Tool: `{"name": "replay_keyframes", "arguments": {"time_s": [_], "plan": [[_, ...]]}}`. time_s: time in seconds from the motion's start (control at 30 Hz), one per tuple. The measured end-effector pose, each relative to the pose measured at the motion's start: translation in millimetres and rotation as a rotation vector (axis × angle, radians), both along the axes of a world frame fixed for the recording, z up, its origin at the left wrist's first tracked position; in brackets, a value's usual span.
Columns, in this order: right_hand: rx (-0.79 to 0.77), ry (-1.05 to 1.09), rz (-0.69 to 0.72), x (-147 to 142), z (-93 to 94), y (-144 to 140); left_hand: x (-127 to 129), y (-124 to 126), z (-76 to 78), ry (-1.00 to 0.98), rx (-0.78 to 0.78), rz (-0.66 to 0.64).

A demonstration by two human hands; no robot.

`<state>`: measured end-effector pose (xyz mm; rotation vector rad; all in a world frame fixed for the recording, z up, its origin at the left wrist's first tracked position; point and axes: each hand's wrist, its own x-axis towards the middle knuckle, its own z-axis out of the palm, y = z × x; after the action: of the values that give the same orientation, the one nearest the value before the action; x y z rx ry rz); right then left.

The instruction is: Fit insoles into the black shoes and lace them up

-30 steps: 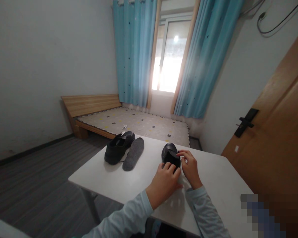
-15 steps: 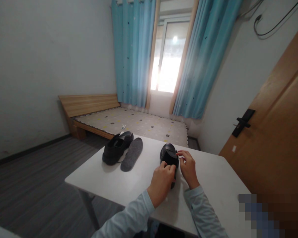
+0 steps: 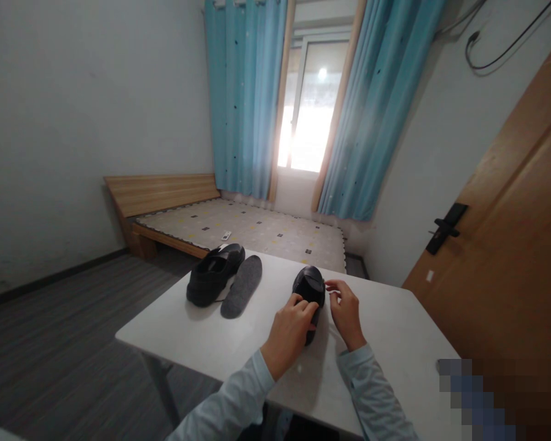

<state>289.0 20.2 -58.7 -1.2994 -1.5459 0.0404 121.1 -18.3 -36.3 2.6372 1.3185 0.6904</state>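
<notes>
A black shoe (image 3: 309,286) stands on the white table (image 3: 239,349) in front of me, toe pointing away. My left hand (image 3: 288,332) grips its near left side at the opening. My right hand (image 3: 346,311) rests against its right side, fingers pinched near the top edge. To the left lie a second black shoe (image 3: 213,282) and a dark grey insole (image 3: 242,294) side by side, apart from both hands.
A low wooden bed (image 3: 239,229) with a patterned mattress stands beyond the table under a window with blue curtains (image 3: 243,98). A wooden door (image 3: 505,245) with a black handle is at the right. Grey floor lies to the left.
The view has shifted slightly. My left hand has moved from on top of the shoe's heel to its left side; my right hand stays at its right side.
</notes>
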Motion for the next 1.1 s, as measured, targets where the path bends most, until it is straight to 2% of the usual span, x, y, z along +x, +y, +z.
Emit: {"name": "replay_keyframes", "arguments": {"time_s": [0.27, 0.53, 0.87, 1.1], "plan": [[-0.064, -0.053, 0.009, 0, -4.0, -1, -17, 5, 7.1, -0.063, 0.058, 0.018], [-0.081, -0.139, -0.004, 5, -9.1, 1, -47, 17, 8.9, -0.064, 0.159, 0.115], [-0.079, -0.181, 0.006, 4, -8.5, 2, -104, 36, -6.4, -0.055, 0.268, 0.222], [-0.088, -0.189, 0.001, 2, -9.6, 4, -127, 42, -17.1, -0.086, 0.29, 0.227]]}}
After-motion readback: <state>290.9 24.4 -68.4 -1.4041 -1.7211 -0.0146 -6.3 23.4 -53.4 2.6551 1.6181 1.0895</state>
